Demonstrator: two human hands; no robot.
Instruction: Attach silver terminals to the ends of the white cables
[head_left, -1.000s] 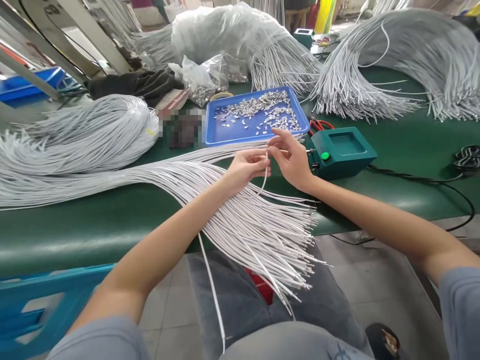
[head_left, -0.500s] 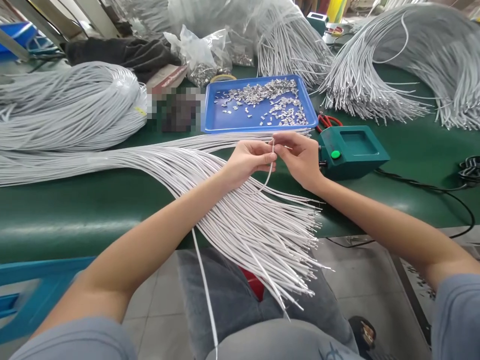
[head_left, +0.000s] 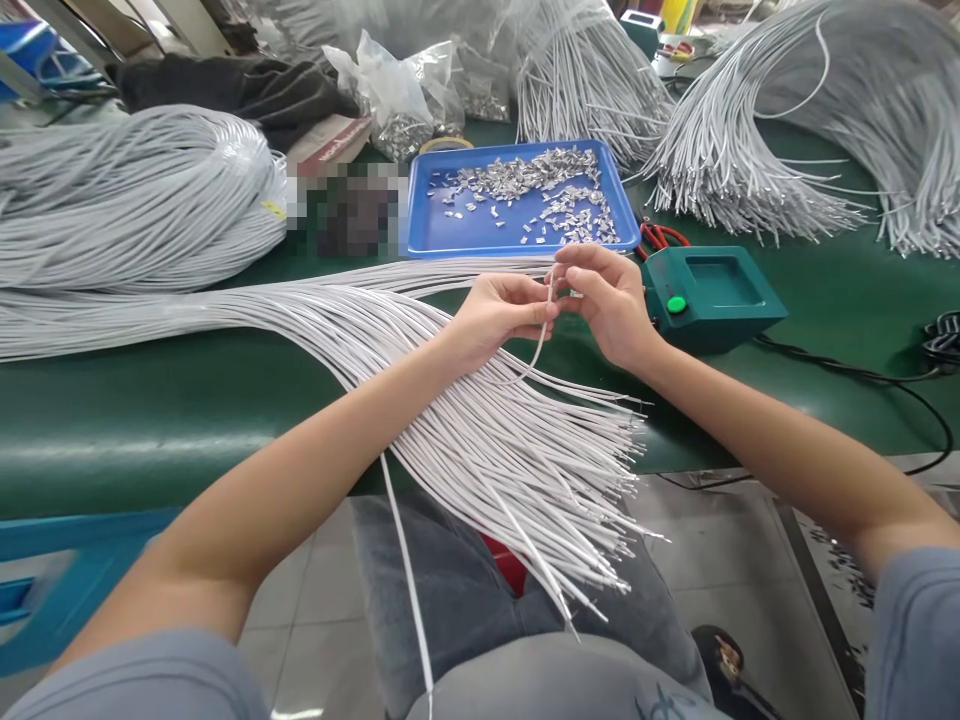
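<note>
My left hand is closed in a pinch on a single white cable, a little below its upper end. The cable's end points up between my two hands, and its lower part curves down to a fanned bundle of white cables. Close against that end, my right hand has its fingers bent, with a small silvery piece showing between thumb and fingers. Its exact shape is too small to tell. Just behind my hands lies a blue tray with many small metal pieces.
Right of my right hand stands a green box-shaped device with a green button and a black cord. Coiled grey cables lie at left; more cable bundles lie at the back right. Clear bags of metal parts stand behind the tray.
My right hand has lifted slightly and turned, its fingers loosening from the cable's end. My left hand keeps its pinch on the cable, and the view has shifted a little.
</note>
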